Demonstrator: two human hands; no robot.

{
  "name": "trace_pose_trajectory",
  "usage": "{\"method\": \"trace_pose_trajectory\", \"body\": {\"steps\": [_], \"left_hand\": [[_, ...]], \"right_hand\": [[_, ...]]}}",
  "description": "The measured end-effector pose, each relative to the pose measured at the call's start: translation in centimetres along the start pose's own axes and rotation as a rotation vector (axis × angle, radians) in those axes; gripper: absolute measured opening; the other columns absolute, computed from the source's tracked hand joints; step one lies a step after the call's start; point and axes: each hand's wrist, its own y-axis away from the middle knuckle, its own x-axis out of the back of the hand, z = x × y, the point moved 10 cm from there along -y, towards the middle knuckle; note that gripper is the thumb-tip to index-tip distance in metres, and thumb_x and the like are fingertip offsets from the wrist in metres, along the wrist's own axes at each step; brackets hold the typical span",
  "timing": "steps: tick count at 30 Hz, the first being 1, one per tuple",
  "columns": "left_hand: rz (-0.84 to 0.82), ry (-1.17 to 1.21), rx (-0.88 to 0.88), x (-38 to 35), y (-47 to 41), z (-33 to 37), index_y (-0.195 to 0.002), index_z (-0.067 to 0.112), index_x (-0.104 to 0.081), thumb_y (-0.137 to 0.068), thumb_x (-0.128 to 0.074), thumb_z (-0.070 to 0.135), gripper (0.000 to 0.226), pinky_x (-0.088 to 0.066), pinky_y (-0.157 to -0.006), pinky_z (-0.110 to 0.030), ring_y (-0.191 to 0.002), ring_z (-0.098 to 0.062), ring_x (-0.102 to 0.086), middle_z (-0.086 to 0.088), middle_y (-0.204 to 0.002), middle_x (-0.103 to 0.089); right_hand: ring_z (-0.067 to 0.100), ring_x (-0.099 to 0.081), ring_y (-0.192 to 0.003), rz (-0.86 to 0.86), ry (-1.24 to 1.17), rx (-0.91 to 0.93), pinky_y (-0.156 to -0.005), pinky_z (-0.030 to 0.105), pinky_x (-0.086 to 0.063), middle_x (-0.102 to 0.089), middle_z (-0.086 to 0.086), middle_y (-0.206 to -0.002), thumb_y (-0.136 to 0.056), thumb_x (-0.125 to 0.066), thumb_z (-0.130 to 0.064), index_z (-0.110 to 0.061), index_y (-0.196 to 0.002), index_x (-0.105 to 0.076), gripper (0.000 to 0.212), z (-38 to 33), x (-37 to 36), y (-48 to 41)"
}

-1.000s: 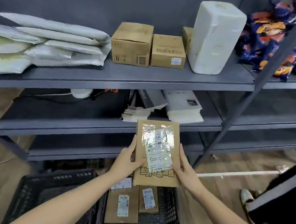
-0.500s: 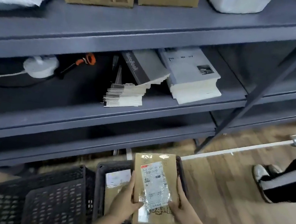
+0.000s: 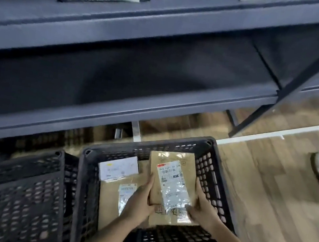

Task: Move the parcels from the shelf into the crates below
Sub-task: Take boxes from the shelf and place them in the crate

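Below the grey metal shelf (image 3: 114,112), on the wood-plank floor (image 3: 267,199), sits our black lattice-walled plastic crate (image 3: 210,182). Within it (above other flat parcels (image 3: 113,201)) our left hand (image 3: 140,201) and right hand (image 3: 203,208) clasp the brown cardboard parcel (image 3: 171,185) by its long sides, fingers curled, glossy label upward.

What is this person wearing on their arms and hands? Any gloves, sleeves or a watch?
No gloves: the left hand and right hand are bare, fingers included. Both forearms are bare too, as far up as the picture reaches, and no sleeve cuff shows. I can make out no watch, bracelet or ring, though the picture is too blurred to rule out something small.
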Motion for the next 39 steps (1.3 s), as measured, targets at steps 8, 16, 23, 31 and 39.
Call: {"method": "trace_pose_trajectory", "body": {"steps": [8, 16, 23, 31, 39], "left_hand": [[-0.070, -0.032, 0.005, -6.4, -8.2, -6.1, -0.152, 0.023, 0.005, -0.082, -0.072, 0.015, 0.104, -0.033, -0.093, -0.009, -0.134, -0.016, -0.039, -0.003, -0.151, -0.031], [0.043, -0.141, -0.100, -8.5, -13.3, -8.1, -0.115, 0.018, -0.056, -0.098, -0.036, 0.052, 0.043, -0.053, -0.070, -0.019, -0.088, -0.014, -0.066, 0.001, -0.098, -0.066], [-0.005, -0.333, -0.098, -8.7, -12.9, -7.9, -0.152, 0.022, -0.001, -0.093, -0.055, 0.036, 0.082, -0.041, -0.080, -0.017, -0.119, -0.016, -0.035, -0.004, -0.135, -0.030], [0.022, -0.672, -0.174, -7.0, -13.5, -5.3, -0.146, 0.002, 0.020, -0.075, -0.065, 0.054, 0.122, 0.007, -0.119, -0.043, -0.139, -0.031, 0.028, -0.017, -0.150, 0.031], [-0.113, -0.925, -0.233, -9.2, -15.8, -7.6, -0.144, -0.004, 0.017, -0.073, -0.053, 0.068, 0.123, 0.008, -0.119, -0.043, -0.136, -0.025, 0.030, -0.015, -0.148, 0.032]], "right_hand": [[0.025, -0.048, -0.123, -0.055, 0.044, -0.068, -0.102, 0.040, -0.045, -0.039, 0.002, -0.146, -0.084, -0.066, -0.006, -0.042, -0.143, 0.014, 0.106, 7.0, -2.1, -9.6], [0.027, -0.058, -0.108, -0.029, 0.300, -0.090, -0.095, 0.038, -0.048, -0.045, 0.009, -0.144, -0.093, -0.055, -0.020, -0.039, -0.146, 0.015, 0.090, 9.4, -2.4, -14.6], [0.023, -0.060, -0.104, -0.010, 0.350, -0.093, -0.093, 0.039, -0.050, -0.045, 0.005, -0.144, -0.089, -0.064, -0.028, -0.054, -0.140, 0.015, 0.097, 10.2, -2.4, -15.3], [0.026, 0.014, -0.145, -0.066, 0.850, 0.010, -0.118, 0.046, -0.016, 0.026, -0.011, -0.153, -0.083, -0.067, -0.043, -0.039, -0.142, 0.026, 0.110, 7.4, -1.5, -15.4], [0.017, 0.028, -0.138, -0.187, 1.192, 0.079, -0.119, 0.038, 0.006, 0.041, -0.016, -0.138, -0.079, -0.066, -0.049, -0.031, -0.132, 0.035, 0.116, 7.7, -3.2, -17.5]]}}
